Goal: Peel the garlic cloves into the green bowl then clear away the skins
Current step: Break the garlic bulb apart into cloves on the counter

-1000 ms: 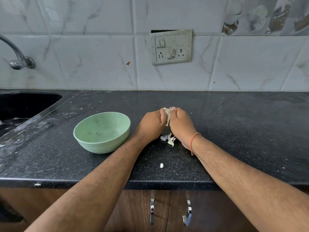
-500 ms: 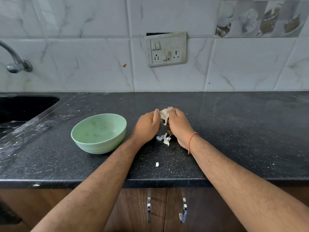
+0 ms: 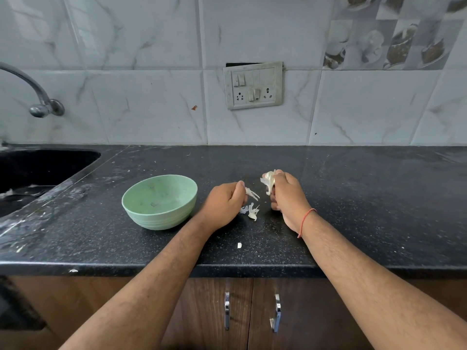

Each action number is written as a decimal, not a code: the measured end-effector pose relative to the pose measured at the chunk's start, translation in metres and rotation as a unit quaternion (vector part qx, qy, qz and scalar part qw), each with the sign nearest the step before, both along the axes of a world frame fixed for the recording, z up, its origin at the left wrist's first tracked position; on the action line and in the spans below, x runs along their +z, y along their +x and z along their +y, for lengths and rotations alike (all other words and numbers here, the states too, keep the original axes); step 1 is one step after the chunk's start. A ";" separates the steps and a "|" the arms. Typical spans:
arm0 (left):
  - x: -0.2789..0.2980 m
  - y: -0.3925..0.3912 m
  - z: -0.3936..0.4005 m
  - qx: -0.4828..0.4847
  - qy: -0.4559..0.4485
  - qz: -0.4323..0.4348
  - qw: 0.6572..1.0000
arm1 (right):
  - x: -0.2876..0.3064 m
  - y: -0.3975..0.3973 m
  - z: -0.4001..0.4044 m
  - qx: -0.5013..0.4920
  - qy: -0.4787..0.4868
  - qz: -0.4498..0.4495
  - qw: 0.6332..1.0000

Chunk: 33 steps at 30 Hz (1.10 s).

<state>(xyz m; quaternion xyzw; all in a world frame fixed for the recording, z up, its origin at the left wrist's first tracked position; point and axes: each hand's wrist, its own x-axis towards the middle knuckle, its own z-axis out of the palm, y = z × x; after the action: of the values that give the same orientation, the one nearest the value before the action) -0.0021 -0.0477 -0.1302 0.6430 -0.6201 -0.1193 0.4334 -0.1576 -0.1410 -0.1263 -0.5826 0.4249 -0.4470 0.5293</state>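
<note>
Standing at the black counter (image 3: pixel 353 198), a person works bare-handed. Right hand (image 3: pixel 286 195) curled round a garlic clove (image 3: pixel 269 181), papery skin hanging loose off it, held up just above the counter. Left hand (image 3: pixel 223 203) pinches a torn strip of skin (image 3: pixel 252 193) between thumb and fingers; hands apart. Small pile of skins (image 3: pixel 251 212) on the counter between the two hands. One stray bit (image 3: pixel 239 245) nearer the front edge. Green bowl (image 3: pixel 141 198) just left of the left hand, upright, a few flecks inside. Sink (image 3: pixel 38 168) far left.
</note>
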 end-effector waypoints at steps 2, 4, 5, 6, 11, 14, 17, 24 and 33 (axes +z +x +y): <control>-0.002 0.000 -0.001 -0.010 0.016 -0.025 1.000 | 0.001 0.001 0.000 0.000 0.001 -0.004 1.000; -0.004 -0.001 -0.004 0.000 0.036 -0.065 0.997 | 0.003 0.001 0.001 0.007 -0.001 -0.003 1.000; -0.004 -0.001 -0.007 0.012 0.042 -0.069 0.997 | 0.003 0.001 0.001 0.011 -0.004 0.001 1.000; -0.004 -0.001 -0.008 0.024 0.043 -0.061 0.997 | 0.003 0.001 0.001 0.015 -0.009 0.009 1.000; 0.007 0.002 -0.010 0.126 -0.048 0.104 0.985 | 0.000 0.006 -0.005 0.026 -0.012 0.015 0.999; 0.005 0.009 -0.016 0.193 -0.089 0.139 0.967 | 0.000 0.008 -0.009 0.026 -0.009 0.022 0.999; 0.000 0.012 -0.025 0.202 0.002 0.002 0.979 | 0.000 0.008 -0.010 0.023 -0.015 0.028 0.999; 0.001 0.003 -0.025 0.110 0.131 -0.188 0.967 | 0.000 0.008 -0.007 0.025 -0.023 0.031 0.999; 0.002 -0.001 -0.016 0.083 -0.007 0.018 0.996 | 0.004 0.008 0.007 0.038 -0.090 0.061 0.993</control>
<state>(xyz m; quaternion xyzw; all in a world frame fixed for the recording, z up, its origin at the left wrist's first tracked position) -0.0033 -0.0636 -0.1286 0.6871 -0.5574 -0.0897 0.4574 -0.1491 -0.1339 -0.1221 -0.6701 0.3915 -0.4267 0.4644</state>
